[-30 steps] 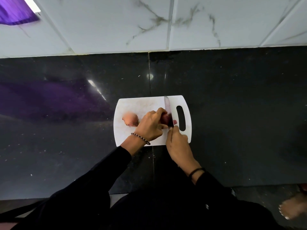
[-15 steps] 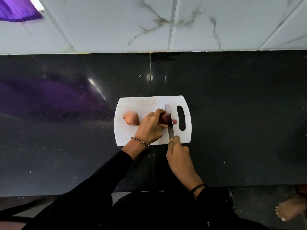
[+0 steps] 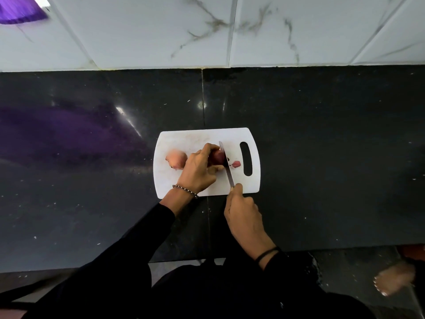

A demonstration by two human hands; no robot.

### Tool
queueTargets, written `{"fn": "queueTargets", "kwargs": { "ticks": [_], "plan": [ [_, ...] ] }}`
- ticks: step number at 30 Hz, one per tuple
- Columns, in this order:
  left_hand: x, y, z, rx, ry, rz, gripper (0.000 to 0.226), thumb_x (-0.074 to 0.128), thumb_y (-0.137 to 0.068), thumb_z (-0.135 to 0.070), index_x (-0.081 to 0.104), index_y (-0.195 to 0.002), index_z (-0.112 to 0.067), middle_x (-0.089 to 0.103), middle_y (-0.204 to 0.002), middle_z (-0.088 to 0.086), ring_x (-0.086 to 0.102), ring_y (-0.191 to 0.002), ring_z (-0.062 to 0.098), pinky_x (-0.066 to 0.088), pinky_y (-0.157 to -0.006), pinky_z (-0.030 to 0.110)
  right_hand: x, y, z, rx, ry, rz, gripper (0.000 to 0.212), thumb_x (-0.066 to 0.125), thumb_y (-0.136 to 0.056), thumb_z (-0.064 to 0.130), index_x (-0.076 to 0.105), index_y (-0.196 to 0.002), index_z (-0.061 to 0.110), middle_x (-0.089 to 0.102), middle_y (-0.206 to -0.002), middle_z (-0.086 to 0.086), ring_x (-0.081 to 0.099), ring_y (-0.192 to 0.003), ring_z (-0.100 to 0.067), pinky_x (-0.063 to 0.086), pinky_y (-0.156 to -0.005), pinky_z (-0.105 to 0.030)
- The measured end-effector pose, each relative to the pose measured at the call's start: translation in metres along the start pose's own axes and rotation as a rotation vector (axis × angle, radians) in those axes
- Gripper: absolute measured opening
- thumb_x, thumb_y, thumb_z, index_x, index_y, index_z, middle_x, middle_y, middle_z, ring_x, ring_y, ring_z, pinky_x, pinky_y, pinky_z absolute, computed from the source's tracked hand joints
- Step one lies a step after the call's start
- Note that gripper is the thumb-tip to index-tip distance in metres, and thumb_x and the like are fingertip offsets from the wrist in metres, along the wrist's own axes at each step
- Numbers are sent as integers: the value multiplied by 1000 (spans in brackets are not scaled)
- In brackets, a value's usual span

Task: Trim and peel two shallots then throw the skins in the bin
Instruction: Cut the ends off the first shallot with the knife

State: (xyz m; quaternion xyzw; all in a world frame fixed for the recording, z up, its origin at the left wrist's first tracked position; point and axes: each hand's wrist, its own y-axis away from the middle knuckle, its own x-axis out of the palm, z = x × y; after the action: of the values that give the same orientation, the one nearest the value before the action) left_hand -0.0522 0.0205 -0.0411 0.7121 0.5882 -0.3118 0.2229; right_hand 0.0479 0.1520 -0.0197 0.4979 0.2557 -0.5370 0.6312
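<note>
Shallot point(image 3: 217, 157) held by left hand point(image 3: 197, 171); right hand point(image 3: 243, 217) grips knife point(image 3: 230, 177), blade apparently against its end.

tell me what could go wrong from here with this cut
1. The left hand grips the shallot right beside the knife blade; a slip could nick a fingertip.
2. The other shallot lies loose toward the left side of the cutting board and might roll off if bumped.
3. The cut end beside the blade could get swept onto the counter.
</note>
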Motion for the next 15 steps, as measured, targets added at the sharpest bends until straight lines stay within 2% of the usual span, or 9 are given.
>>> {"fn": "queueTargets", "kwargs": {
  "ticks": [3, 5, 9, 12, 15],
  "plan": [
    [-3, 2, 0, -2, 33, -1, 50, 74, -81, -13, 49, -124, -11, 68, -105, 11, 65, -89, 26, 56, -83, 35, 1, -1, 0, 1, 52, -1, 15, 30, -109, 29, 38, -109, 17, 54, -72, 3, 58, -61, -14, 45, -53, -28],
    [-5, 4, -1, 1, 46, -1, 50, 74, -81, -11, 48, -124, -10, 68, -106, 11, 65, -90, 25, 56, -84, 34, 1, -1, 0, -5, 85, -2, 14, 31, -109, 29, 38, -110, 17, 56, -74, 3, 60, -62, -14, 47, -54, -28],
    [-5, 10, 0, 12, 74, -28, 49, 74, -80, -7, 48, -122, -8, 69, -106, 10, 67, -89, 25, 57, -82, 34, -5, 0, -2, -30, 207, -21, 13, 31, -109, 26, 38, -112, 16, 54, -78, 2, 50, -59, -11, 37, -51, -24],
    [-5, 14, 0, 19, 69, -34, 48, 73, -81, -7, 46, -120, -8, 69, -103, 11, 67, -88, 25, 57, -79, 36, -7, 2, -2, -56, 287, -52, 14, 27, -109, 24, 38, -112, 15, 55, -79, 0, 48, -61, -13, 37, -55, -28],
    [-6, 14, -1, 17, 62, -15, 48, 73, -82, -13, 44, -120, -9, 68, -102, 11, 66, -89, 26, 57, -80, 40, -9, -2, -7, -70, 195, -43, 12, 27, -109, 24, 34, -102, 18, 57, -78, 0, 49, -60, -15, 37, -53, -28]
  ]
}}
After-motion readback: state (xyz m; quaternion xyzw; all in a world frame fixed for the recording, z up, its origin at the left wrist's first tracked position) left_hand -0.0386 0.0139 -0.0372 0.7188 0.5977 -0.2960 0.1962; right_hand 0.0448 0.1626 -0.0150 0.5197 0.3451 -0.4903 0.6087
